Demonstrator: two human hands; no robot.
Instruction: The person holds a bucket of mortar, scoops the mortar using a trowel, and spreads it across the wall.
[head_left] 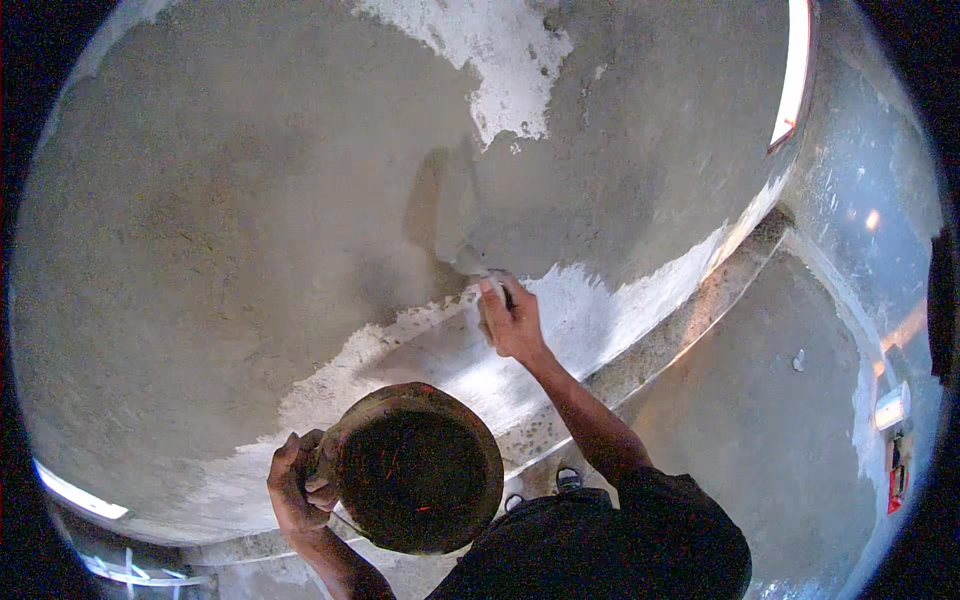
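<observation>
My right hand (pixel 512 322) is closed around the handle of a trowel (pixel 468 262), whose thin grey blade is against the wall and hard to tell from it. Wet-looking grey plaster (pixel 300 220) covers most of this wall. A bare white band (pixel 580 310) runs along its lower part, just beside my right hand. Lower left, my left hand (pixel 303 485) grips the side of a dark round pan-like vessel (pixel 492 450) in front of my body. Its inside is too dark to make out the contents.
Another white patch (pixel 510 70) shows high on the wall. A narrow ledge (pixel 700 310) follows the wall's foot. Beyond the grey floor (pixel 750 400) at right stand a white bucket (pixel 892 407) and a red object (pixel 895 490). My sandalled feet (pixel 568 479) are below.
</observation>
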